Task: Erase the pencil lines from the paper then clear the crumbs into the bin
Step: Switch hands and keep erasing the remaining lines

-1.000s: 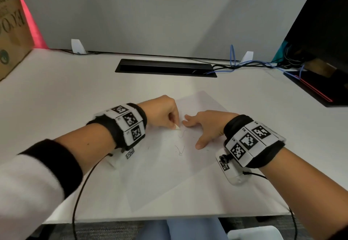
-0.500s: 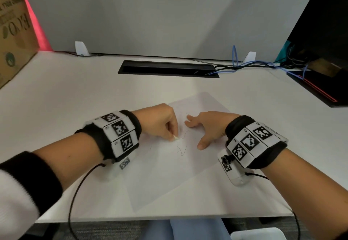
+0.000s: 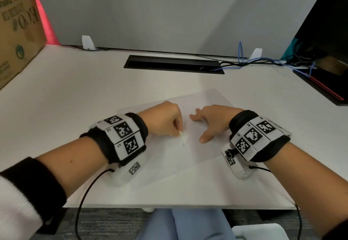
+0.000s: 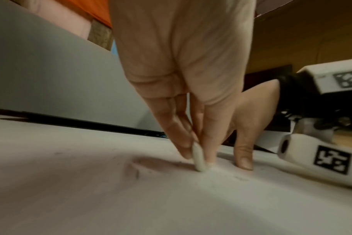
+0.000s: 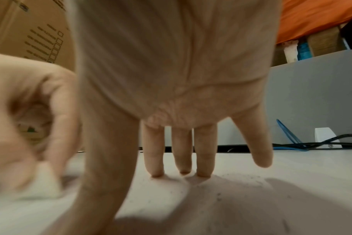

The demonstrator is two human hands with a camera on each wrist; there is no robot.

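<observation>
I see two containers. A cardboard box [image 3: 17,30] stands at the far left of the desk [image 3: 75,98] and is cut off by the frame edge, so its contents are not visible to me. A black cable tray [image 3: 174,64] is recessed into the desk at the far centre; blue and black cables [image 3: 250,62] run out of its right end.

A white object [image 3: 258,231] at the near right, below the desk edge, is cropped; it may be the bin, but I cannot confirm this.

The left-hand part of the right wrist view is blurred. There my left hand [image 3: 163,120] and the eraser [image 5: 45,184] show only as soft shapes.

The paper [image 3: 169,155] lies flat and skewed on the near centre of the desk. Faint pencil lines [image 3: 185,138] remain on it between my two hands. Dark crumbs [image 5: 241,186] are scattered on the sheet to the right of my right fingertips.

My left hand pinches the small white eraser [image 4: 199,159] between thumb and fingertips, with its lower end touching the paper at the lines.

My right hand [image 3: 212,120] rests on the paper with fingers spread. Three fingertips [image 5: 184,171] and the thumb press on the sheet; the little finger is raised clear of it.
</observation>
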